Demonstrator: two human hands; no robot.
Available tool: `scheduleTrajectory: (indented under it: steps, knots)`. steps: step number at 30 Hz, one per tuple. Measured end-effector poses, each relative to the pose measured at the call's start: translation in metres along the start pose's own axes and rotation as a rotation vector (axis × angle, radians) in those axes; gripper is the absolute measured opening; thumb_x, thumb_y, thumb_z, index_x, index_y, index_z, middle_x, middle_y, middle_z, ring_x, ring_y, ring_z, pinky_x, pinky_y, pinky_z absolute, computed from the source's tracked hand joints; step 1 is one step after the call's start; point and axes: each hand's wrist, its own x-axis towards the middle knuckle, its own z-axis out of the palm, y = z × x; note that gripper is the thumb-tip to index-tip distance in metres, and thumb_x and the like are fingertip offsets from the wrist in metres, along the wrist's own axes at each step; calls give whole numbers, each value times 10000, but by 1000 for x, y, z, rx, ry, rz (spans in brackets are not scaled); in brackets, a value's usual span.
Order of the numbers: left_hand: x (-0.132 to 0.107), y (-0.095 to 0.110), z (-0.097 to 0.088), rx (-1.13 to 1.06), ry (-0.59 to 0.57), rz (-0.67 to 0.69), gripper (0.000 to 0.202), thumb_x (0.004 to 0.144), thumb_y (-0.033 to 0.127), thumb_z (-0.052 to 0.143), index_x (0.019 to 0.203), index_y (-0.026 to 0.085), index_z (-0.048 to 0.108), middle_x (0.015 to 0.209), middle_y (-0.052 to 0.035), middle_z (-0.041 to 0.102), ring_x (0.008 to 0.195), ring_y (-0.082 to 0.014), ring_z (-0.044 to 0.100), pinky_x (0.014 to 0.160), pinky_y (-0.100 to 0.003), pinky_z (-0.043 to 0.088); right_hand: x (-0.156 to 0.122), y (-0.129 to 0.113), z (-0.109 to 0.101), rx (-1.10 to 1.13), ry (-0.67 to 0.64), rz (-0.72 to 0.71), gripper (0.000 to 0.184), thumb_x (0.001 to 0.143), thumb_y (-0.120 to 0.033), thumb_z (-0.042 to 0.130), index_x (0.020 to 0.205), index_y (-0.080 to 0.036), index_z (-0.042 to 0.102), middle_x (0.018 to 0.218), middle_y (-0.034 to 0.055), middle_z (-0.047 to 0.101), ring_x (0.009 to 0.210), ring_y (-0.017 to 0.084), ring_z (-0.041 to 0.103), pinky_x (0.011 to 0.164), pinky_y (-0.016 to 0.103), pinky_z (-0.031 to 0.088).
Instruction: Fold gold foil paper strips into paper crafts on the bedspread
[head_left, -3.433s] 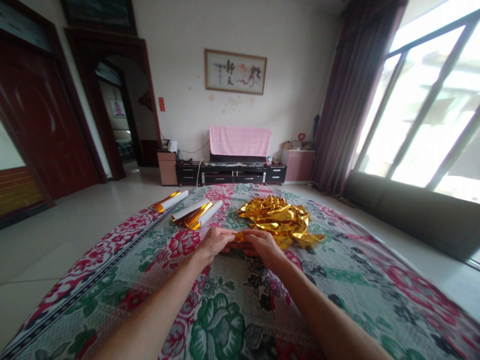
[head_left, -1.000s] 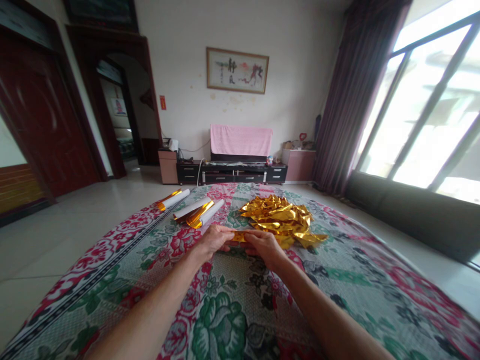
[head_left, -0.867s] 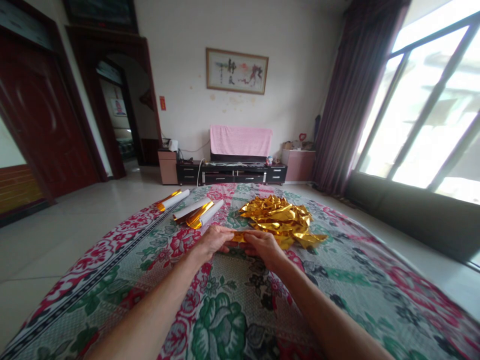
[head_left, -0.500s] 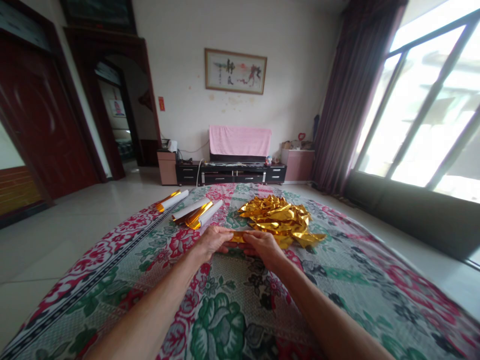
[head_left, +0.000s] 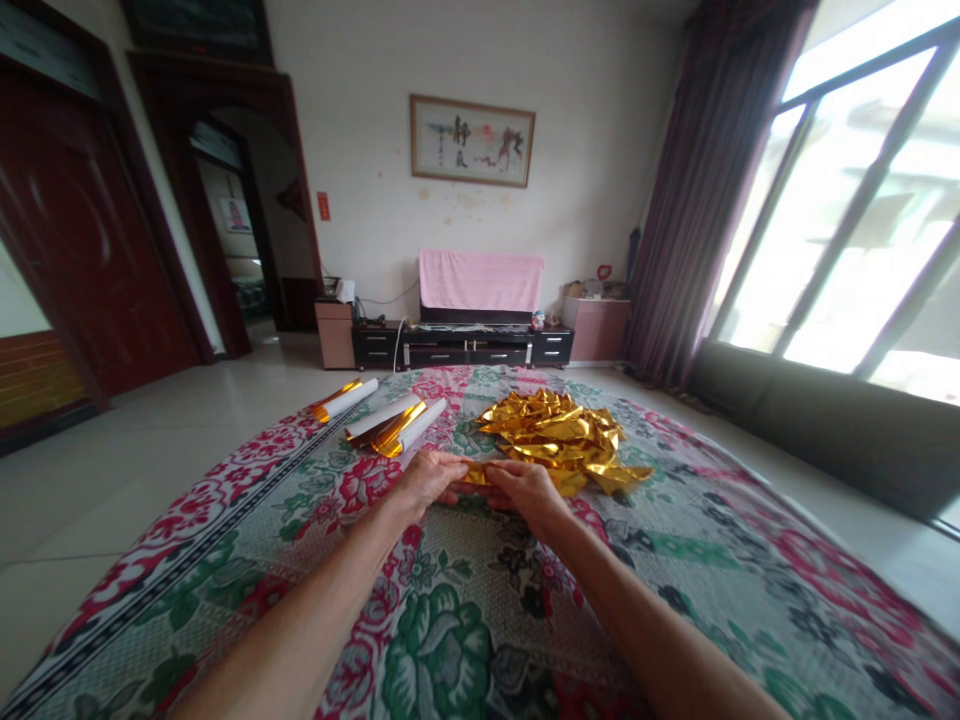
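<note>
Between my two hands is a small folded piece of gold foil paper (head_left: 475, 473), held just above the patterned cloth. My left hand (head_left: 429, 483) pinches its left end with thumb and fingers. The right end is pinched by my right hand (head_left: 526, 490); the fingertips of both hands are close together, and the fingers underneath are partly hidden. Right behind my right hand lies a heap of folded gold foil pieces (head_left: 559, 430). Curled sheets of gold foil paper with white backs (head_left: 397, 425) rest beyond my left hand.
A floral cloth (head_left: 435, 650) covers the rounded surface. Another curled gold and white sheet (head_left: 346, 399) lies near its far left edge. Farther off stand a low black cabinet (head_left: 491, 355) and a screen under a pink cloth (head_left: 480, 280). A window (head_left: 847, 220) is at right.
</note>
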Motion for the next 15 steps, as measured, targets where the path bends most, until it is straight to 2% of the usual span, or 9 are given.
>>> scheduleTrajectory:
  steps: [4,15]
  knots:
    - [0,1,1,0,21,9,343,695,226,606,1022,123,621,826,-90,685,713,-173,640,461,-179,398,2,2,-1,-6,-10,-14,226,720,-277,582,901,-161,651,818,38,688,721,147,647,536,183,486]
    - [4,-2,1,22,36,11,314,745,219,554,1041,128,606,836,-83,684,685,-153,638,457,-175,402,-2,-2,2,-32,7,-13,238,713,-290,588,898,-160,664,811,33,693,740,158,646,563,198,499]
